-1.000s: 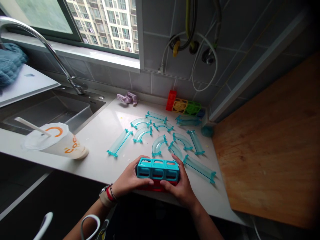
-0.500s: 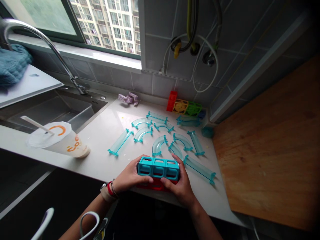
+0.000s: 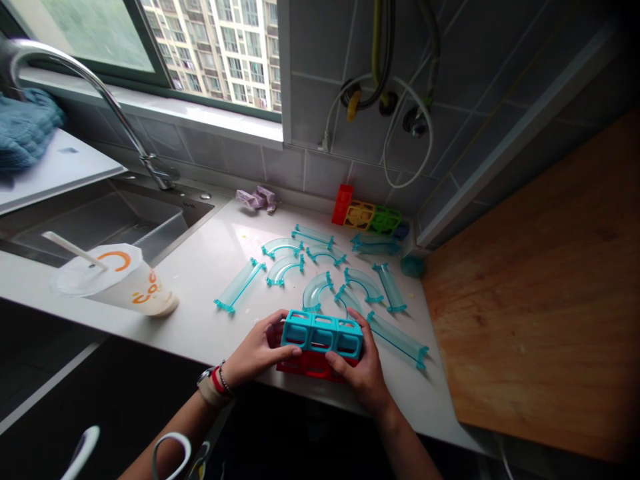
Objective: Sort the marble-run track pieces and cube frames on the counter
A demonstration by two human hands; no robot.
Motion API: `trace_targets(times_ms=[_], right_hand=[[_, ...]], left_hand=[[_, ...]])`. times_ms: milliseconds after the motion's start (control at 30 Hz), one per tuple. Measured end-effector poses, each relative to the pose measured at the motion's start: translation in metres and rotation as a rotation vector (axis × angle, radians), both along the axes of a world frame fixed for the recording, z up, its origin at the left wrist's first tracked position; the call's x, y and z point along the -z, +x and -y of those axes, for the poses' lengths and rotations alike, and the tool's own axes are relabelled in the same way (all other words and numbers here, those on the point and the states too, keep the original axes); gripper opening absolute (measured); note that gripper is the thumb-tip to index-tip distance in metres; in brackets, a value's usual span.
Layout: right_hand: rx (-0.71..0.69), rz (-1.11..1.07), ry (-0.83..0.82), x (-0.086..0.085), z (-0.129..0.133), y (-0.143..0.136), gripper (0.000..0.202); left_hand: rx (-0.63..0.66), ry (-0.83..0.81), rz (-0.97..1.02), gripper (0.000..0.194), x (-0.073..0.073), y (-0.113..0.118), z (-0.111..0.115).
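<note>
A turquoise block row [image 3: 323,333] with square openings lies on top of a red block row [image 3: 313,365] near the counter's front edge. My left hand [image 3: 263,347] grips the left end of the turquoise row, thumb along its front. Around the right end, my right hand [image 3: 363,367] is closed, its thumb at the lower front. Just beyond are clear teal track pieces: a curved one [image 3: 316,291], a long straight one [image 3: 399,340] beside my right hand, and another straight one [image 3: 240,287] to the left.
A drink cup [image 3: 125,280] with a straw leans at the left by the sink [image 3: 150,223]. Red, yellow and green blocks [image 3: 359,215] stand against the back wall, a purple object [image 3: 257,199] to their left. A wooden board [image 3: 540,287] is at right.
The turquoise row has shifted slightly right and up relative to the red row, and more of the red shows below it. Both hands still hold on.
</note>
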State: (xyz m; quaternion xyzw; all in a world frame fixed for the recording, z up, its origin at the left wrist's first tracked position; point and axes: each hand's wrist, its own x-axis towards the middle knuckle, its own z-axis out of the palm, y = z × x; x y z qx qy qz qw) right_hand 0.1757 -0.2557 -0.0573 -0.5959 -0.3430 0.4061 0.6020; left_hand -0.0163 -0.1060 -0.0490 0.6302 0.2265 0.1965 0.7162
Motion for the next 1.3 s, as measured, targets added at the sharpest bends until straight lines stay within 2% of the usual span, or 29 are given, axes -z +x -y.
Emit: trace_targets(times_ms=[233, 533, 767, 867, 967, 1033, 1167, 1300], right_hand=[[0.027, 0.013, 0.024, 0.007, -0.001, 0.001, 0.089], [-0.006, -0.066, 0.032, -0.003, 0.000, 0.001, 0.091], [-0.010, -0.076, 0.037, -0.002, 0.000, 0.001, 0.090], [0.001, -0.095, 0.043, -0.002, 0.000, 0.002, 0.088], [0.048, -0.092, 0.045, -0.001, 0.001, 0.001, 0.084], [0.084, -0.054, 0.042, 0.001, 0.001, -0.001, 0.086], [0.117, 0.036, 0.064, 0.010, 0.003, -0.009, 0.099], [0.078, 0.194, 0.108, 0.019, 0.004, -0.013, 0.096]], left_hand=[[0.051, -0.126, 0.055, 0.048, 0.002, 0.001, -0.003], [0.055, -0.163, 0.094, 0.050, 0.004, -0.001, -0.008], [0.014, -0.172, 0.096, 0.053, 0.008, -0.002, -0.008], [-0.081, -0.267, 0.116, 0.053, 0.011, -0.004, -0.007], [-0.288, -0.424, 0.173, 0.051, 0.011, -0.005, -0.006], [-0.380, -0.473, 0.194, 0.053, 0.009, -0.005, -0.006], [-0.403, -0.498, 0.195, 0.057, 0.006, -0.004, -0.005], [-0.417, -0.513, 0.202, 0.055, 0.006, -0.004, -0.004]])
